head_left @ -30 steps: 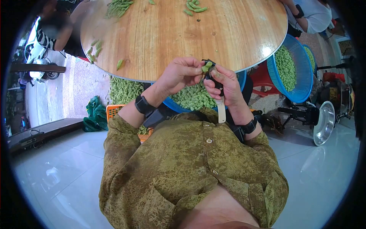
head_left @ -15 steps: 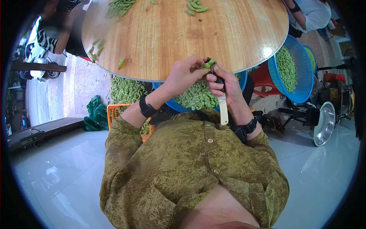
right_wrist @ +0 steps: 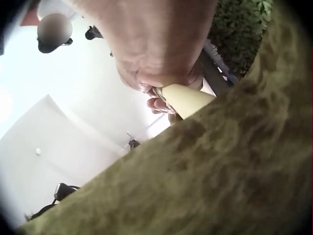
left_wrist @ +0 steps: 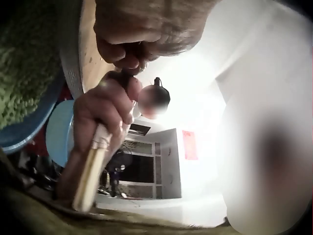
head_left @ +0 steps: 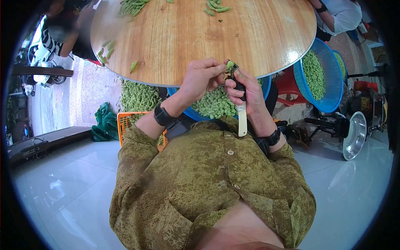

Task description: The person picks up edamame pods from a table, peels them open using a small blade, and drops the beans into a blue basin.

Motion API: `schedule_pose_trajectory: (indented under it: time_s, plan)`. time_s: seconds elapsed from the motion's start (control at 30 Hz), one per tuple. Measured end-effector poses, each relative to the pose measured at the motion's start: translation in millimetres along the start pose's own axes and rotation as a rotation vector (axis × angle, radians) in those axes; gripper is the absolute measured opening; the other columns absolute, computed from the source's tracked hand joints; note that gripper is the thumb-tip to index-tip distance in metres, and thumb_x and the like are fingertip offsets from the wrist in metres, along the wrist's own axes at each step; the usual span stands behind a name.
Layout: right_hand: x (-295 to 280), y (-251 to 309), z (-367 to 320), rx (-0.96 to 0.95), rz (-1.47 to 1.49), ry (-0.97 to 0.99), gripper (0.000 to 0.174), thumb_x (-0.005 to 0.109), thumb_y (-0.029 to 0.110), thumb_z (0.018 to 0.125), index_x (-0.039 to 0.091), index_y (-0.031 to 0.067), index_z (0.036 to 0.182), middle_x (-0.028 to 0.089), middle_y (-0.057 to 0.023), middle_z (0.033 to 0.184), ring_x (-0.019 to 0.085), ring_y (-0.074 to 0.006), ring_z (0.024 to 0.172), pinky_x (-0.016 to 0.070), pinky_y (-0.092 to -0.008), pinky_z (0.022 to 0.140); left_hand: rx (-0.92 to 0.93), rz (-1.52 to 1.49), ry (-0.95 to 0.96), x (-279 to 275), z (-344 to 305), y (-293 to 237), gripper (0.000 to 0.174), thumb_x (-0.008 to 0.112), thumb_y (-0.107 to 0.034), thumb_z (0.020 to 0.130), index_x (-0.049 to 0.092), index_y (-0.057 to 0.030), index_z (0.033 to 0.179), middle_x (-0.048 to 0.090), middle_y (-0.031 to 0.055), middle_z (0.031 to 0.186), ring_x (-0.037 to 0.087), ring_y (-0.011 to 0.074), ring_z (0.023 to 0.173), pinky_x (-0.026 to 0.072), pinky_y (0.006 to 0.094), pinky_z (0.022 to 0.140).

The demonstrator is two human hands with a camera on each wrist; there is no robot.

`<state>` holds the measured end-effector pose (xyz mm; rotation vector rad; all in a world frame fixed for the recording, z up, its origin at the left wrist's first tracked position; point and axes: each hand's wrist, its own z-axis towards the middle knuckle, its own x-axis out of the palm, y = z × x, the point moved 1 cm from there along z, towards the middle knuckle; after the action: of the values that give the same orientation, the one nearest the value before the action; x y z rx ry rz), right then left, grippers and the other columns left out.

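My left hand [head_left: 203, 77] pinches a green bean pod [head_left: 230, 64] between thumb and fingertips, right at the top of the tool in the other hand. My right hand [head_left: 248, 91] grips a cream-handled knife [head_left: 242, 121], its handle pointing down toward the shirt. The knife's upper part looks black and lies largely under the fingers; its edge is hidden. In the left wrist view the right fist [left_wrist: 105, 107] wraps the tool below the left fingers. Beneath both hands sits a blue basin [head_left: 186, 112] full of shelled green beans [head_left: 214, 104].
A round wooden table [head_left: 175, 46] bears scattered pods [head_left: 216, 6]. Unshelled pods [head_left: 139, 98] are heaped at the left by an orange basket [head_left: 122, 125]. At the right stand a blue basket of beans [head_left: 335, 83], a red stool [head_left: 287, 85] and a metal bowl [head_left: 354, 135]. Other people sit beyond.
My left hand has stayed at the top of the knife, its fingers and wrist turning slightly around the pod. The knife handle has swung a little; the right hand keeps its grip.
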<state>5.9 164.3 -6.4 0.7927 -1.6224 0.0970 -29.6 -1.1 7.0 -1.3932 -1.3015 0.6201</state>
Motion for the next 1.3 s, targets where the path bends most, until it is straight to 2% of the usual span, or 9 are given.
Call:
schedule_pose_trajectory:
  time_s: [0.17,0.27,0.33,0.4,0.5,0.57,0.7,0.97,1.3]
  plan:
    - [-3,-4,0,-0.117,-0.222,-0.071,0.025,0.052,0.014,0.095,0.054,0.0029,0.117,0.059,-0.007,0.077,0.046,-0.0078,0.05,0.034,-0.0188,0.037,-0.103,-0.249,0.032,-1,4,10,0.017,0.053,-0.013,0.095,0.06,0.0002,0.087,0.058,0.0052,0.064,0.048,0.009,0.048,0.0349,0.0209,0.04]
    - [-2,-3,-5,-0.256,-0.657,-0.213,0.02,0.055,0.012,0.093,0.057,0.0015,0.11,0.06,-0.0059,0.076,0.049,-0.0077,0.052,0.0356,-0.0202,0.04,-0.097,-0.138,0.07,0,2,11,0.016,0.054,-0.013,0.094,0.061,0.0004,0.091,0.059,0.0045,0.065,0.05,0.0081,0.049,0.0372,0.0213,0.041]
    - [-1,-2,-4,-0.317,-0.939,-0.294,0.018,0.057,0.01,0.091,0.058,0.0004,0.106,0.06,-0.0052,0.075,0.05,-0.0077,0.054,0.0372,-0.0214,0.042,0.021,0.309,-0.027,6,-4,5,0.016,0.053,-0.011,0.093,0.062,-0.0003,0.085,0.061,0.0044,0.066,0.055,0.008,0.053,0.0424,0.0232,0.044]
    - [3,-1,-4,-0.641,-1.265,-0.331,0.02,0.062,0.009,0.086,0.058,-0.0013,0.103,0.06,-0.0087,0.076,0.055,-0.016,0.058,0.0427,-0.0279,0.052,0.095,0.383,-0.028,9,-9,7,0.015,0.053,-0.01,0.092,0.062,0.0007,0.087,0.062,0.0046,0.066,0.056,0.0084,0.054,0.0447,0.0241,0.046]
    - [0,6,-3,-0.807,-1.615,-0.263,0.023,0.065,0.006,0.081,0.057,-0.0014,0.101,0.058,-0.014,0.079,0.057,-0.0275,0.066,0.0453,-0.0344,0.061,0.129,0.444,-0.038,18,-15,4,0.015,0.052,-0.008,0.091,0.062,0.0027,0.09,0.063,0.0054,0.067,0.059,0.0096,0.056,0.0479,0.0256,0.05]
    - [0,6,-3,-0.829,-1.627,-0.24,0.024,0.065,0.006,0.079,0.057,-0.0008,0.101,0.057,-0.0158,0.08,0.056,-0.031,0.069,0.0454,-0.036,0.062,0.099,0.53,-0.005,16,-15,3,0.017,0.051,-0.012,0.09,0.063,0.0,0.094,0.064,0.0049,0.07,0.06,0.0091,0.061,0.0489,0.0244,0.052]
    - [0,7,0,-0.807,-1.74,-0.164,0.023,0.064,0.004,0.077,0.058,0.0006,0.099,0.056,-0.0176,0.081,0.057,-0.0334,0.071,0.0456,-0.0376,0.062,0.506,0.823,-0.065,11,-15,19,0.018,0.057,-0.01,0.077,0.064,-0.0029,0.091,0.06,0.0221,0.074,0.062,0.0377,0.069,0.0503,0.0397,0.061]
    - [4,-1,-11,-0.459,-1.79,0.089,0.019,0.064,-0.001,0.073,0.054,0.0013,0.09,0.054,-0.0179,0.076,0.057,-0.0367,0.065,0.0456,-0.0382,0.056,0.435,0.808,0.142,-4,-39,5,0.015,0.055,-0.007,0.067,0.061,-0.0002,0.079,0.058,0.0219,0.067,0.058,0.0389,0.063,0.0443,0.0436,0.056]
    - [12,-31,9,-0.763,-1.955,0.258,0.025,0.061,0.002,0.069,0.051,0.0,0.092,0.051,-0.0178,0.075,0.055,-0.0374,0.063,0.0459,-0.0433,0.054,0.337,0.887,0.101,-18,-64,2,0.01,0.053,-0.005,0.072,0.057,0.0018,0.078,0.056,0.0229,0.065,0.057,0.0408,0.063,0.044,0.0453,0.057]
